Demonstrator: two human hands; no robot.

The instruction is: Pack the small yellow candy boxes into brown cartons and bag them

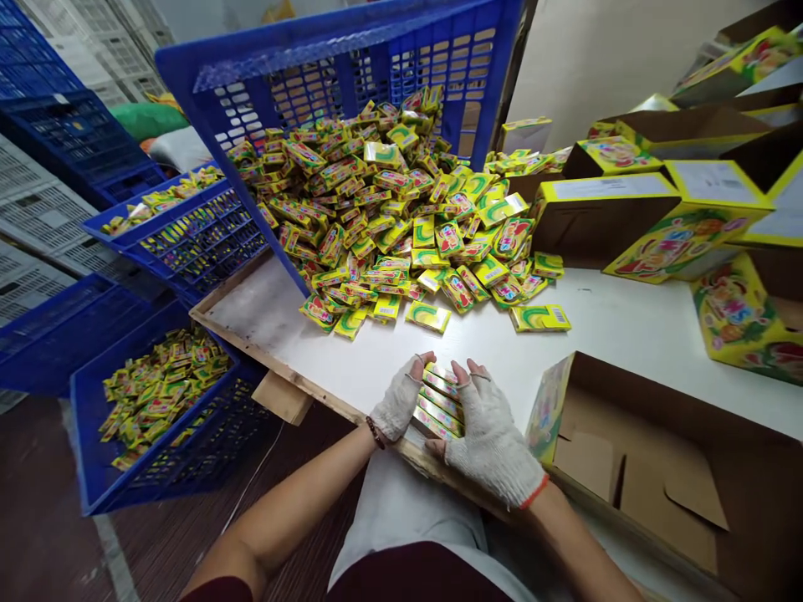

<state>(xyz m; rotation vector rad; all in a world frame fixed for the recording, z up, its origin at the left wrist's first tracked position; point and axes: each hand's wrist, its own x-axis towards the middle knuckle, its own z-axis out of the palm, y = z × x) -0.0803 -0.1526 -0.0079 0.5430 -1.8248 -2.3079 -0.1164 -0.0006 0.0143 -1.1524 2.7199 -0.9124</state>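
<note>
A row of several small yellow-green candy boxes (439, 403), narrow sides up, lies at the front edge of the white table (301, 351). My left hand (400, 400), in a white fingerless glove, closes on the left end of the row. At the right end, my right hand (489, 418) in a matching glove with an orange cuff presses in with its fingers and thumb. Together they hold the row between them. Just beyond, a large heap of the same small boxes (376, 226) spills out of a tipped blue crate (188, 92).
An open cardboard carton (652, 451) stands at the right front. More printed display cartons (665, 238) are grouped behind it. Blue crates of small boxes (163, 385) sit lower at the left. A wooden rim (251, 343) runs along the table's edge.
</note>
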